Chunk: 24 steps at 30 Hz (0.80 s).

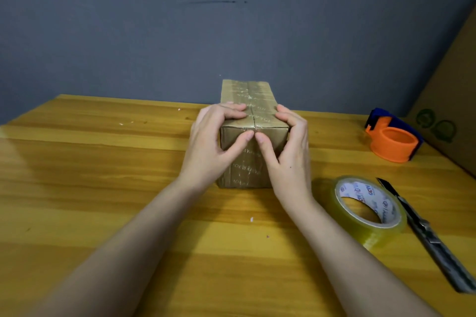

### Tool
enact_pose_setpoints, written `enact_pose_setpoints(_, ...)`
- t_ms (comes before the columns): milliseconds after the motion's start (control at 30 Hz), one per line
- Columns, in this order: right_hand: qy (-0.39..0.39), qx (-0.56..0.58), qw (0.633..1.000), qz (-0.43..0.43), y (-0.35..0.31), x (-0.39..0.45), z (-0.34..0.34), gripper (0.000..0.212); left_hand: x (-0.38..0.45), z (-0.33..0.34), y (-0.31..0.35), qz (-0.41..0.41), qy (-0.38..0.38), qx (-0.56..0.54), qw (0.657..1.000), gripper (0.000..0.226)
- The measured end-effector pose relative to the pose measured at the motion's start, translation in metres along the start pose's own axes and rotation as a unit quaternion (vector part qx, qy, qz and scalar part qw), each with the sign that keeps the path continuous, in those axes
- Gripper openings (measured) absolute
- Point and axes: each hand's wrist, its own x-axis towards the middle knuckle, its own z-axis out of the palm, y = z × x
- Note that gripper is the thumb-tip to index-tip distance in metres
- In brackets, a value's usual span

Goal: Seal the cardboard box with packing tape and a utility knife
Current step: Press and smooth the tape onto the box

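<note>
A long, narrow brown cardboard box (251, 121) sits mid-way across the glossy yellow wood-grain desk (103, 175), its top seam and near end covered in shiny clear tape with faint print. The left hand (213, 141) and right hand (288, 152) clasp its near end from either side, fingers curled over the top edge, both thumbs pressing the tape on the front face. To the right lie a clear packing tape roll (371, 211), a slim dark metal utility knife (427, 237) and an orange and blue plastic tape dispenser (392, 136)
</note>
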Motion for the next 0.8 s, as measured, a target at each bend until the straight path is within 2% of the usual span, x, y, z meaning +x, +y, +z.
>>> enact_pose_setpoints(467, -0.081, -0.002, 0.996, -0.021, 0.008, -0.008, -0.012, 0.067, -0.006, -0.009, -0.014, 0.066, -0.071, 0.078, 0.992, 0.064)
enact_pose_setpoints(567, -0.074, -0.009, 0.997, -0.028, 0.005, -0.005, -0.013, 0.061, -0.003, -0.013, -0.010, 0.044, -0.074, 0.045, 0.995, 0.053)
enact_pose_setpoints(667, -0.027, 0.001, 0.999, 0.024, -0.008, -0.001, -0.007, 0.051, 0.001, -0.013, -0.003, -0.011, -0.038, -0.018, 0.999, 0.031)
enact_pose_setpoints(800, 0.013, -0.025, 0.999, 0.044, -0.013, 0.004, 0.001, 0.052, 0.005, -0.008, -0.002, -0.034, -0.005, -0.024, 0.999, 0.022)
